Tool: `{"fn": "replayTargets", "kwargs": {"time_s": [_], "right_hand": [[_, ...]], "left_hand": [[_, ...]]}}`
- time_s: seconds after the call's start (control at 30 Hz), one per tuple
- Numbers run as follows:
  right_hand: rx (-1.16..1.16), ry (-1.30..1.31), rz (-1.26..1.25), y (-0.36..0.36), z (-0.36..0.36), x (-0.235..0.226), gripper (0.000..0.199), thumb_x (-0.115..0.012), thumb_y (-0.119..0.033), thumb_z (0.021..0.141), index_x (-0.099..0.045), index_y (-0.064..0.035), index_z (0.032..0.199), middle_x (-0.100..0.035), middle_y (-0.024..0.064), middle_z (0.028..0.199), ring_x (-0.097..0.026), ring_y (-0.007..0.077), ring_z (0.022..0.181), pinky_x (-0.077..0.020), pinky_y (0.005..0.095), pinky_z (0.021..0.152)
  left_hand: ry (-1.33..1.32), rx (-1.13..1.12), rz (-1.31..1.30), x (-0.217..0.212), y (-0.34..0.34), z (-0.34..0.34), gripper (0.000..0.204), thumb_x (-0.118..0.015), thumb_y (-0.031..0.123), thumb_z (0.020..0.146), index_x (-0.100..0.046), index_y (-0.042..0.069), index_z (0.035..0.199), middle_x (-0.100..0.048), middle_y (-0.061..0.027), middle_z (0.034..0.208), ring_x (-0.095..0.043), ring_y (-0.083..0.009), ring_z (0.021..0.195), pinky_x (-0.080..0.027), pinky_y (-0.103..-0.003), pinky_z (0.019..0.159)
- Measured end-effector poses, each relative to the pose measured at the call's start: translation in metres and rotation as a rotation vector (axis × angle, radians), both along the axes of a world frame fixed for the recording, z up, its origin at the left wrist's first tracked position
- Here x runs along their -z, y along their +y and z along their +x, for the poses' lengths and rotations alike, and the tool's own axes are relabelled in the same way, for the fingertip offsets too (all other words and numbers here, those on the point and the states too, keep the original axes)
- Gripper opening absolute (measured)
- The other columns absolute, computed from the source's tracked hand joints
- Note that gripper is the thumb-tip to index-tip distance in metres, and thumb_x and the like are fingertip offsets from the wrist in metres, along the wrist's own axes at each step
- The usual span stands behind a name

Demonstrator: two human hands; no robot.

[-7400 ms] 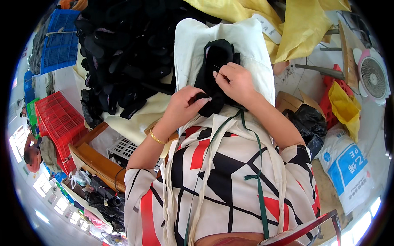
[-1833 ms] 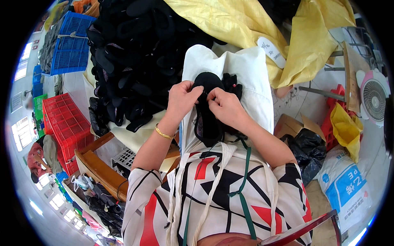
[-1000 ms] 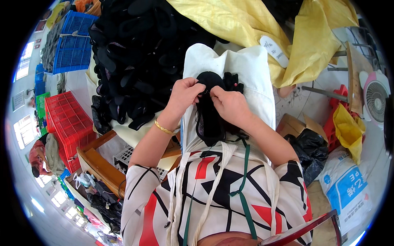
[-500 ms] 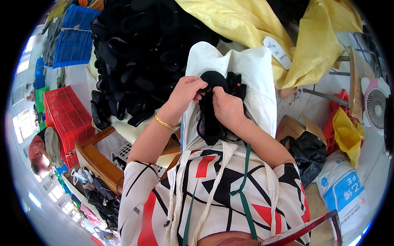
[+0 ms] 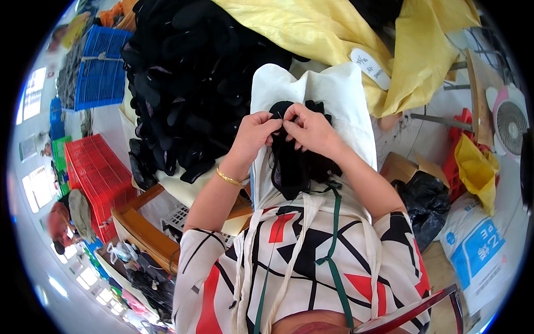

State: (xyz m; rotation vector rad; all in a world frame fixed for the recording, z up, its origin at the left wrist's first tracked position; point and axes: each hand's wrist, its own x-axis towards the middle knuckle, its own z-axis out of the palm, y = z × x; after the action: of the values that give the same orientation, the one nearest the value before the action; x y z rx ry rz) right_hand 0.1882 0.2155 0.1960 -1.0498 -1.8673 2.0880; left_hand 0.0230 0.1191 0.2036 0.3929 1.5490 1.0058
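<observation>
My left hand (image 5: 257, 133) and my right hand (image 5: 313, 132) meet over my lap, fingertips almost touching, both in a pinch. Between them is a black fabric slipper (image 5: 289, 177), its rounded end showing beyond my fingers. Whatever fine bit the fingertips pinch at its edge is too small to make out. More black fabric (image 5: 317, 108) bunches just behind my right hand. Under all this, a white cloth (image 5: 347, 108) covers my lap. A gold bracelet (image 5: 228, 175) circles my left wrist.
Ahead on the left lies a big heap of black slippers (image 5: 183, 72). Yellow sheeting (image 5: 311, 28) with a white sole-shaped card (image 5: 370, 68) lies ahead right. Red crates (image 5: 100, 172), a blue crate (image 5: 100, 80) and a wooden chair (image 5: 144, 234) stand left; a fan (image 5: 509, 125) stands right.
My right hand has lifted and turned inward, its fingertips now beside the left hand's at the slipper's far end. The view has shifted slightly.
</observation>
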Motion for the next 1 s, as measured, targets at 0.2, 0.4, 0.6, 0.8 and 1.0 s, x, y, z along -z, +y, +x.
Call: {"fn": "replayTargets", "kwargs": {"time_s": [0.2, 0.4, 0.6, 0.8, 1.0], "right_hand": [[0.080, 0.165, 0.414, -0.002, -0.005, 0.017, 0.009, -0.063, -0.015, 0.092, -0.065, -0.0060, 0.091, -0.065, 0.0124, 0.088, -0.063, 0.0296, 0.080, -0.0501, 0.0383, 0.071], [0.475, 0.154, -0.020, 0.017, -0.027, 0.015, 0.016, -0.055, -0.018, 0.101, -0.054, -0.0047, 0.092, -0.065, 0.0056, 0.086, -0.056, 0.0122, 0.057, -0.0461, 0.0249, 0.052], [0.303, 0.307, -0.563, 0.033, 0.023, -0.003, 0.024, -0.050, -0.033, 0.105, -0.051, -0.0103, 0.097, -0.060, 0.0025, 0.067, -0.053, 0.0116, 0.046, -0.0438, 0.0235, 0.043], [1.114, 0.799, -0.543, 0.128, 0.137, 0.014, 0.017, -0.054, -0.013, 0.102, -0.048, -0.0074, 0.087, -0.041, -0.0018, 0.064, -0.040, 0.0105, 0.053, -0.0509, 0.0282, 0.065], [0.854, 0.563, -0.030, 0.097, 0.118, 0.002, 0.007, -0.053, -0.006, 0.099, -0.053, -0.0052, 0.105, -0.048, 0.0011, 0.071, -0.052, 0.0143, 0.066, -0.0536, 0.0401, 0.089]], "left_hand": [[0.034, 0.048, 0.039, 0.006, 0.000, 0.001, 0.010, -0.069, 0.013, 0.086, -0.069, 0.004, 0.082, -0.063, 0.0008, 0.070, -0.052, -0.0041, 0.053, -0.040, -0.019, 0.050], [0.100, 0.073, 0.018, 0.004, 0.005, 0.006, 0.016, -0.073, 0.016, 0.085, -0.066, 0.004, 0.077, -0.061, 0.0006, 0.068, -0.049, -0.0040, 0.050, -0.039, -0.019, 0.049], [0.165, 0.076, 0.004, 0.002, 0.008, 0.009, 0.020, -0.073, 0.018, 0.085, -0.063, 0.004, 0.075, -0.059, 0.0010, 0.065, -0.047, -0.0044, 0.049, -0.037, -0.020, 0.047], [0.187, 0.076, -0.008, -0.002, 0.006, 0.011, 0.020, -0.073, 0.018, 0.085, -0.062, 0.004, 0.075, -0.057, 0.0010, 0.065, -0.047, -0.0046, 0.049, -0.037, -0.021, 0.046], [0.237, 0.124, -0.019, -0.002, 0.008, 0.010, 0.020, -0.073, 0.019, 0.085, -0.063, 0.003, 0.079, -0.058, 0.0004, 0.068, -0.049, -0.0050, 0.053, -0.040, -0.022, 0.049]]}}
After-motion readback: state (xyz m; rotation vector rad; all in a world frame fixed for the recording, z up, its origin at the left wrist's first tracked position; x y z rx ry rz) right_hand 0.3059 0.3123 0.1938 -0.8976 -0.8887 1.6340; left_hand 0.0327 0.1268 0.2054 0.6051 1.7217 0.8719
